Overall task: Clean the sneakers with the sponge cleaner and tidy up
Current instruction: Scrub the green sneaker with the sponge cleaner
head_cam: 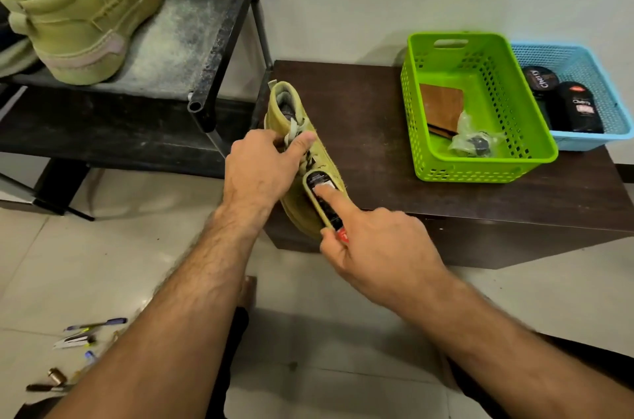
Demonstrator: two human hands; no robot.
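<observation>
The person's left hand (264, 171) is gripping an olive-green suede high-top sneaker (302, 157) at its laced top, fingers curled over the collar side and thumb lying across the laces, holding it on the near left corner of a dark brown wooden bench (377, 130). The right hand (380, 247) is pinching a flat black sponge cleaner (322, 199) against the sneaker's side, forefinger stretched along its label. At one o'clock from the sneaker is sitting a lime-green perforated plastic basket (480, 164); at eleven o'clock a matching second sneaker (82, 13) is resting on a black metal rack (219, 41).
</observation>
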